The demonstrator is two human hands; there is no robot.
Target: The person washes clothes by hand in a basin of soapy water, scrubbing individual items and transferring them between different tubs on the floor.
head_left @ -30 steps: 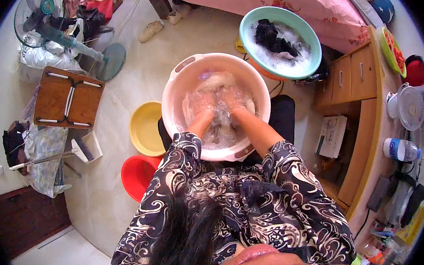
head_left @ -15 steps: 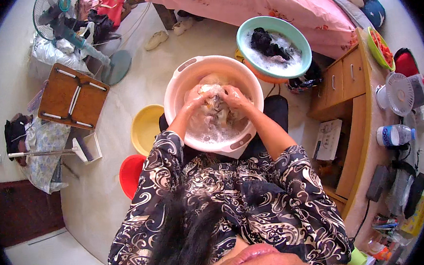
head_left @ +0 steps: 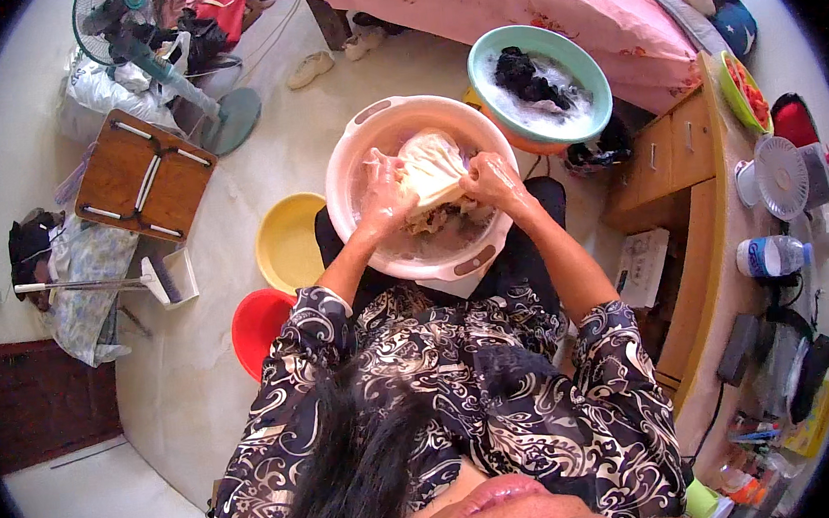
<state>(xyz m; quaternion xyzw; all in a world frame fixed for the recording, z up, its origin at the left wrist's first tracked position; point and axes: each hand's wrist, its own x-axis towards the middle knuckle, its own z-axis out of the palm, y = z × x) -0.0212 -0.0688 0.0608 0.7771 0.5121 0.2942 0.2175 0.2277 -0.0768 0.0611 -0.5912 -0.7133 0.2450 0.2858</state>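
Note:
A pale cream wet cloth (head_left: pixel 432 168) is stretched between my two hands over a large light-pink basin (head_left: pixel 346 152) at my knees. My left hand (head_left: pixel 388 195) grips the cloth's left side, fingers closed round it. On the opposite side my right hand (head_left: pixel 493 181) pinches the right edge. Below the stretched part, a bunched patterned portion hangs into sudsy water; I cannot tell whether it is the same piece. Both hands look wet.
Beyond the basin at the right, a teal basin (head_left: pixel 606 98) holds dark clothes (head_left: pixel 527 80) in suds. A yellow basin (head_left: pixel 289 244) and a red basin (head_left: pixel 263 334) stand at my left. The wooden desk (head_left: pixel 656 167) is on my right; a pink-covered bed (head_left: pixel 473 6) lies ahead.
My hands have moved apart from the middle of the basin. The cloth, bunched up before, is now spread between them and lifted above the water.

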